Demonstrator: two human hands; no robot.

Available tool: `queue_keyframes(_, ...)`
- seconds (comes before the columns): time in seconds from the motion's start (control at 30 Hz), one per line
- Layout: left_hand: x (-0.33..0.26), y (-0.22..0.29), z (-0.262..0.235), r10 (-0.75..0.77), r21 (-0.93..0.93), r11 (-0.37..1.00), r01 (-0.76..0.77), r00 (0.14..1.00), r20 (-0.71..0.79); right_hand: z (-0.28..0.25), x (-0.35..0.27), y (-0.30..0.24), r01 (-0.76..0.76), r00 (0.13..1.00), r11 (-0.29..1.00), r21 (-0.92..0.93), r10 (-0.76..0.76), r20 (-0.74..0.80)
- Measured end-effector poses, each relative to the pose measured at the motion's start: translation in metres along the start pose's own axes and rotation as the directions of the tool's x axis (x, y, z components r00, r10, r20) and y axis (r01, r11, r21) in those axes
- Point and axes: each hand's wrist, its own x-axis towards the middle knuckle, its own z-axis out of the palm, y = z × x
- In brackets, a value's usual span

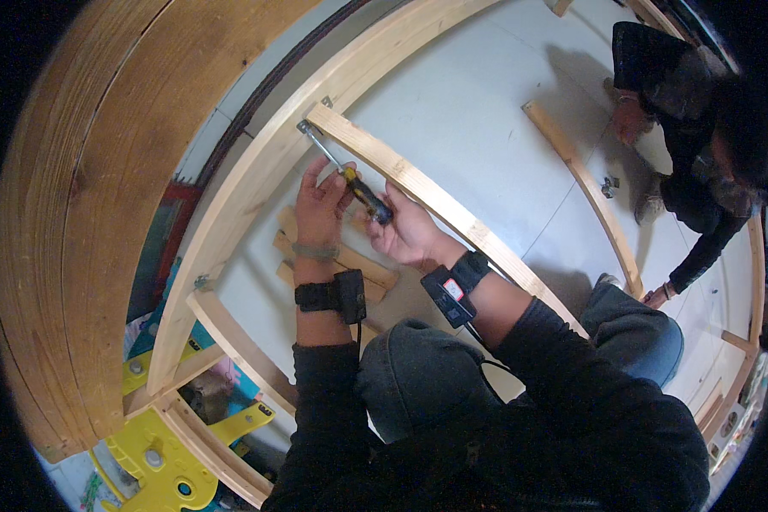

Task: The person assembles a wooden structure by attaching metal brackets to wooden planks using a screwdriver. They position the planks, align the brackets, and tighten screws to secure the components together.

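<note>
A screwdriver (367,195) with a yellow and black handle slants up to the left. Its tip meets a small metal bracket (304,126) at the joint between a wooden slat (401,175) and a long wooden rail (260,183). Near the front of the handle, the fingers of my left hand (318,205) steady the tool. My right hand (410,229) grips the back end of the handle, close beside the slat. Whether a screw sits under the tip is too small to see.
A loose board (584,183) lies on the floor at right, near another person (691,128) who touches its near end. Short wood pieces (371,271) lie beneath my forearms. At left stand a brown wooden panel (102,171) and a yellow plastic thing (158,461).
</note>
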Motion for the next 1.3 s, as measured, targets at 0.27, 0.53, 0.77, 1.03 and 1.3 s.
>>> queue_keyframes(0.27, 0.009, 0.002, -0.001, 0.118, 0.607, 0.792, -0.068, 0.992, -0.043, 0.012, 0.002, 0.005, 0.203, 0.954, 0.976, -0.076, -0.214, -0.21)
queue_keyframes(0.53, 0.001, 0.004, 0.008, 0.025, -0.011, 1.0, -0.025, 0.999, -0.028, 0.011, -0.007, 0.002, -0.131, 0.98, 0.991, -0.042, 0.135, 0.145)
queue_keyframes(0.77, 0.003, 0.011, 0.012, 0.036, 0.21, 0.977, -0.026, 0.998, -0.046, 0.013, -0.001, 0.012, 0.115, 0.986, 0.99, -0.079, -0.123, -0.114)
queue_keyframes(1.03, 0.024, 0.024, 0.005, 0.009, 0.033, 0.999, -0.003, 0.978, -0.21, -0.017, -0.016, 0.015, -0.004, 0.996, 0.904, -0.428, -0.035, -0.084)
queue_keyframes(1.3, 0.04, 0.022, 0.034, -0.221, -0.21, 0.966, 0.15, 0.902, -0.37, -0.067, -0.065, 0.019, -0.173, 0.935, 0.903, -0.394, 0.025, -0.353)
